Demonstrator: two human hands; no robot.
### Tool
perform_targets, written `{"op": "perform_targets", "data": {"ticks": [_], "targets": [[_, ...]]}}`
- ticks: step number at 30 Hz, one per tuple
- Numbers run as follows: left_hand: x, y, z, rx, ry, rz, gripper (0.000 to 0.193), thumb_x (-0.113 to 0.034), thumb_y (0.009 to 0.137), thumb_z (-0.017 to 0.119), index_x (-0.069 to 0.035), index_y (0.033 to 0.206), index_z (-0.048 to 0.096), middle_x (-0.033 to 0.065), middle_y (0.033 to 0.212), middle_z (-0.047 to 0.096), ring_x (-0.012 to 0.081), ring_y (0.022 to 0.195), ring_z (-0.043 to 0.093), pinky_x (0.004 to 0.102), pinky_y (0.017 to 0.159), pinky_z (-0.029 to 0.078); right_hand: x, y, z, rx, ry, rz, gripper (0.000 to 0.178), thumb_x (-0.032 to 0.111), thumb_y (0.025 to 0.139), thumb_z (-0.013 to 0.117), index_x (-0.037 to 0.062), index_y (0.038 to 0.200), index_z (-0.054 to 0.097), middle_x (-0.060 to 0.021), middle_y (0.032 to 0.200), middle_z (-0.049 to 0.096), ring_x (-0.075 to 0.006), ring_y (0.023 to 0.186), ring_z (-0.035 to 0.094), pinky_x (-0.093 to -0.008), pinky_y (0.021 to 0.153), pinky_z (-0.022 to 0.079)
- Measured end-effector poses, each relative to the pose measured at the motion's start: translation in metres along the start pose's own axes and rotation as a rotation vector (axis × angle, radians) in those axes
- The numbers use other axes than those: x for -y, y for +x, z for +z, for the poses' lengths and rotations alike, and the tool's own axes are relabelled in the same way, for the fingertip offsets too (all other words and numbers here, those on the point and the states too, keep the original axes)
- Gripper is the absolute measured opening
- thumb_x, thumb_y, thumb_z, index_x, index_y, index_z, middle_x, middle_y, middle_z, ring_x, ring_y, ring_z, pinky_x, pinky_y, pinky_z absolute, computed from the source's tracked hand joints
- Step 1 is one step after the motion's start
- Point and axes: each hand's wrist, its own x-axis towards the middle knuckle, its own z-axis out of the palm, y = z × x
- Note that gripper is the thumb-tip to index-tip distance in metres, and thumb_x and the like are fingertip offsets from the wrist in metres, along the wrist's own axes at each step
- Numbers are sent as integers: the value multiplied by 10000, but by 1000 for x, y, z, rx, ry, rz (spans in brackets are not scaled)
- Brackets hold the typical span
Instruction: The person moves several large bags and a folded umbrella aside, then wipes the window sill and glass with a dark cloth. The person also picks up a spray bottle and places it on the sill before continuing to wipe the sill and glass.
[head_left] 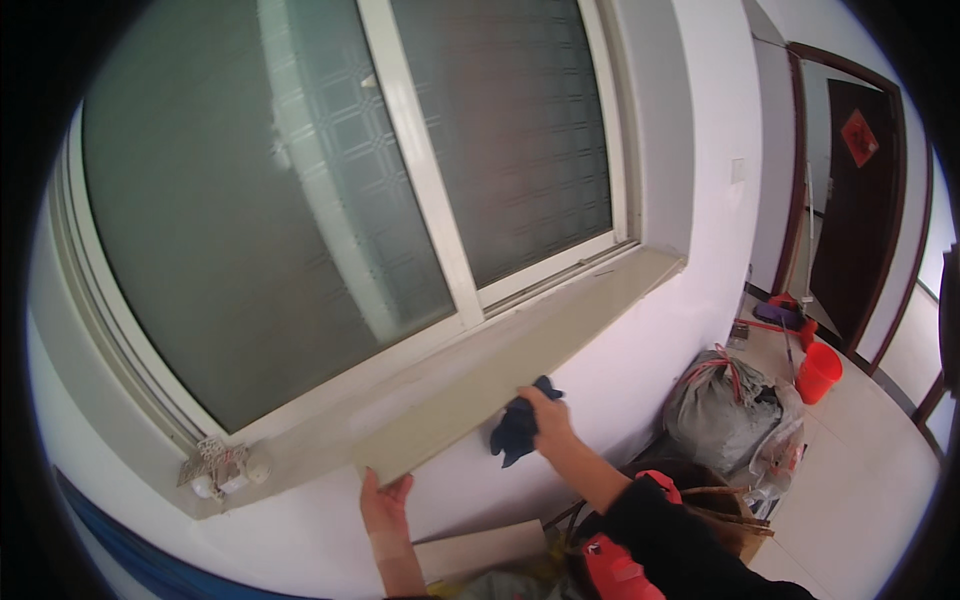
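Board (480,385) lies along the sill (300,455), 7 to 3 o'clock; left hand (383,505), at 7, has its digits against the near corner, probably to steady it, can't tell if they're clamped. Right hand (548,415), at 5, grasps a dark blue cloth (513,430), bunched up, likely for an easy grip by the front edge.

Seeing crumpled, matt cloth (513,432) here; now smooth, low-sheen board (450,412), perhaps coated wood, hard to tell; over to smooth plastic bucket (819,373), wrinkled plastic bag (712,412), hazy window glass (515,130)!
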Motion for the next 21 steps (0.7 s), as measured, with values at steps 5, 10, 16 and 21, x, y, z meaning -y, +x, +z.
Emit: {"op": "perform_targets", "data": {"ticks": [5,10,16,21], "targets": [[22,-92,0,-31,-49,-47,355,-140,838,507,-20,1163,429,107,1071,550,255,876,593,376,622,557,25,-48,-52,100,-98,37,230,146,742,645,20,917,565,-89,795,611,-220,690,612,-358,680,516],[28,-128,18,6,-45,-65,409,-134,852,477,2,1220,360,135,1092,526,263,937,569,384,654,552,82,-60,-106,-172,-227,-123,193,235,769,644,95,893,594,-31,781,592,-158,687,583,-297,614,487],[32,-151,27,13,-112,-60,389,-117,874,445,-1,1228,336,140,1122,504,275,964,556,402,718,540,136,-76,-15,299,-159,-304,260,347,810,569,127,948,587,5,835,602,-129,755,581,-277,677,471],[34,-162,35,41,-134,-109,355,-110,897,408,-14,1231,333,139,1155,488,274,990,547,409,768,525,45,-73,123,460,-666,-297,342,332,775,612,67,990,583,-38,903,597,-117,778,548,-256,703,438]]}}
